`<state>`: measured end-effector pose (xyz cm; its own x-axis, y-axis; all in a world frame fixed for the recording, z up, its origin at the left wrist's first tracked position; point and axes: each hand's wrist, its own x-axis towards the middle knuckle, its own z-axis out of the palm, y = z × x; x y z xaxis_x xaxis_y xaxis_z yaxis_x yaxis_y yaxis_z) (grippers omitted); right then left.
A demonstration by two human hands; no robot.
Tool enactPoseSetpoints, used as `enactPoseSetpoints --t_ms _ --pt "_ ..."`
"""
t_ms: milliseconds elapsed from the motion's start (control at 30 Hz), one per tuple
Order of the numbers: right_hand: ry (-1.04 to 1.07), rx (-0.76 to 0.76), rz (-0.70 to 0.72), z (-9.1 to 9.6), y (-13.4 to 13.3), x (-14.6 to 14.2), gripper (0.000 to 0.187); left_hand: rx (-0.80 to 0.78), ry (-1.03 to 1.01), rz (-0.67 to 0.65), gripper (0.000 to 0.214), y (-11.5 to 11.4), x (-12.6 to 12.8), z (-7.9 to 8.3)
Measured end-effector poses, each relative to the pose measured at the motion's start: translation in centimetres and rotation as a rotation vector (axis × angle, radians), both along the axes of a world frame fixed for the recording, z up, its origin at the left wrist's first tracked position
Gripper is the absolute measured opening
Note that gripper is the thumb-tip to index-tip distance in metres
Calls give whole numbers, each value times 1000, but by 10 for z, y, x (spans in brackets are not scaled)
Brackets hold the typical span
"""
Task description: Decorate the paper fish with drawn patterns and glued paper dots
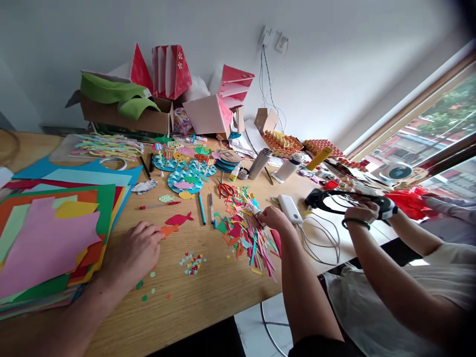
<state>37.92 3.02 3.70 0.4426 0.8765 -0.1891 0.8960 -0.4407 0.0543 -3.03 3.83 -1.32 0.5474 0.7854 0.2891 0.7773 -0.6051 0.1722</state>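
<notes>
My left hand (139, 250) rests on the table with its fingers curled together at the edge of an orange paper fish (170, 230). Just beyond lies a red paper fish (179, 218). My right hand (277, 219) reaches over a heap of colourful paper scraps (241, 230), its fingers closed around a small white tube (256, 210), partly hidden by the scraps and fingers. Between my hands sits a small pile of tiny paper triangles (192, 263). Green and orange paper dots (145, 298) lie close to my left wrist.
Coloured paper sheets (48, 238) are stacked at left. Blue paper plates with fish (185, 182), a blue pen (201, 208), red scissors (226, 190) and flasks (261, 163) stand or lie farther back. A white power bank (290, 209) with cables and another person's hands (360, 213) are at right.
</notes>
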Motion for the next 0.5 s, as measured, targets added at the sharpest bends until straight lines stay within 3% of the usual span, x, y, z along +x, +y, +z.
enactPoseSetpoints --t_ms 167,233,300,367,500 --pt "33 164 -48 10 -13 0 33 -18 29 4 36 -2 2 5" --pt "137 328 -91 15 -19 -1 32 -23 31 10 35 -3 2 7" --pt "491 624 -146 19 -22 -6 27 -26 28 16 35 -4 3 8" --pt "976 883 -181 23 -22 -16 27 -26 20 21 36 -5 4 10" --pt "1669 996 -158 32 -11 -54 22 -27 -48 33 36 -3 2 13"
